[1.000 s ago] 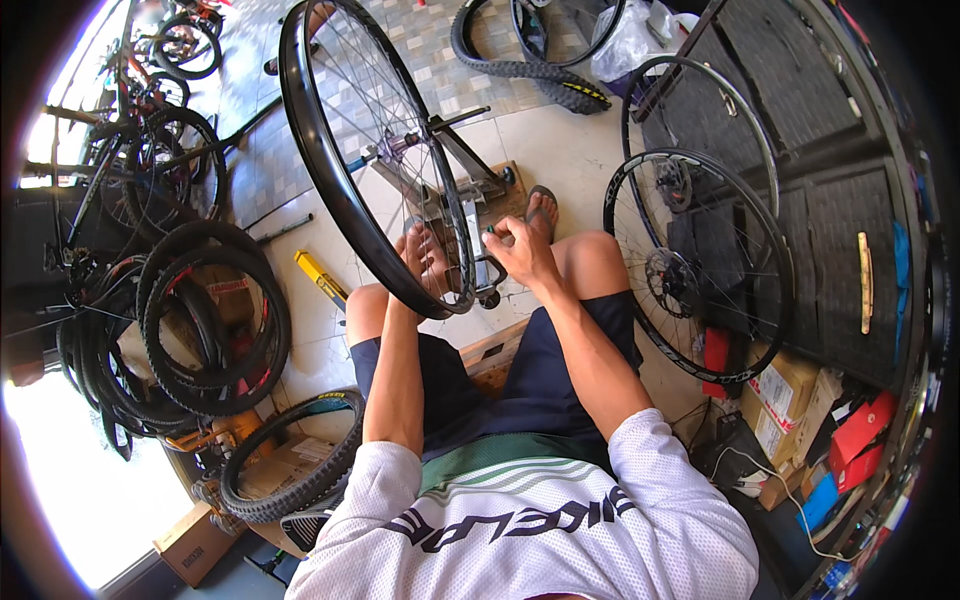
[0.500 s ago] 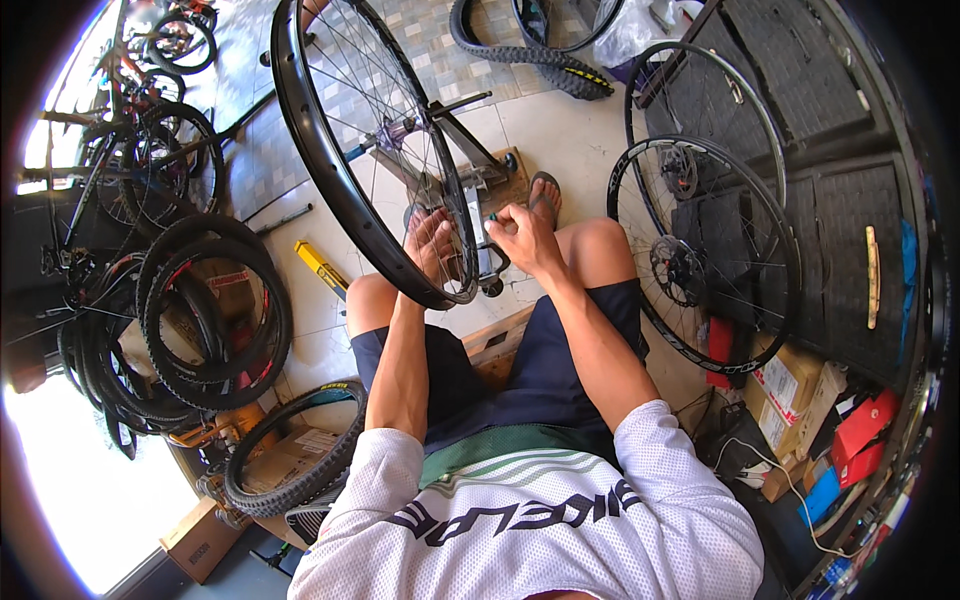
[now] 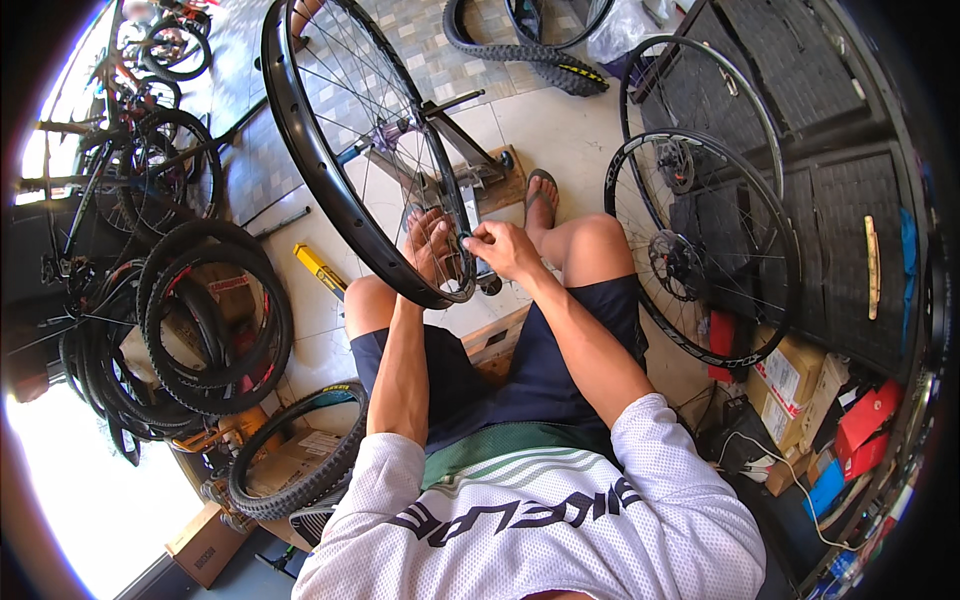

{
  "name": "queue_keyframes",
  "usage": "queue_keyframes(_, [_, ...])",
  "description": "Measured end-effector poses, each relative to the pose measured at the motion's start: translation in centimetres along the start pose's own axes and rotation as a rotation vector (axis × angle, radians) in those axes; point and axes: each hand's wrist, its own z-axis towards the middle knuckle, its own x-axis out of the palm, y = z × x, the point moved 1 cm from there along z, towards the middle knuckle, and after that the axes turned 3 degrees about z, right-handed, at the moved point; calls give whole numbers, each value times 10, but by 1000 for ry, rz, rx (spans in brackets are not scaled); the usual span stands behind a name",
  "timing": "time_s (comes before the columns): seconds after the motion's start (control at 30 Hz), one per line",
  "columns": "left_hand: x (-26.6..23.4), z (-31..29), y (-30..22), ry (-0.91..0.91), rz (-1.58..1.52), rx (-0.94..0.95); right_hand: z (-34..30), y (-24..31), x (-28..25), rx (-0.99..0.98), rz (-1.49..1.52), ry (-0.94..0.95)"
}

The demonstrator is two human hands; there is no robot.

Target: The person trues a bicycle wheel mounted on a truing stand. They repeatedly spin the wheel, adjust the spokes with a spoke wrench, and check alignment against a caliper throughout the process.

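A black bicycle wheel (image 3: pixel 312 178) stands tilted in a metal truing stand (image 3: pixel 468 150) in front of me, between my knees. My left hand (image 3: pixel 428 243) reaches in among the spokes near the rim's lower end, its fingers curled at the spokes and partly crossed by them. My right hand (image 3: pixel 507 250) is at the rim's right side, thumb and fingertips pinched on a small dark-green spoke wrench (image 3: pixel 467 239). The wrench touches or nearly touches the rim; its far end is hidden.
Two more wheels (image 3: pixel 700 352) lean against a dark cabinet (image 3: pixel 840 250) at the right. Loose tyres (image 3: pixel 152 300) hang at the left, with bicycles beyond. A yellow box (image 3: pixel 318 266) lies on the floor by my left knee. Cardboard boxes (image 3: pixel 785 385) stand at the lower right.
My right hand has moved left with the spoke wrench, from beside the wheel to its rim. My left hand stays at the spokes. A person's foot shows more at the top.
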Motion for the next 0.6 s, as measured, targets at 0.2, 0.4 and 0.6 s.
queue_keyframes(0.2, [-18, -1, 19, 32, 142, -18, -4, -4, 12, 27, -20, 39])
queue_keyframes(0.4, [-13, -6, 17, 12, 107, -93, -1, 0, 12, 37, -58, 90])
queue_keyframes(0.6, [-21, -14, 4, 76, 245, -309, -4, 4, 13, -72, -102, 172])
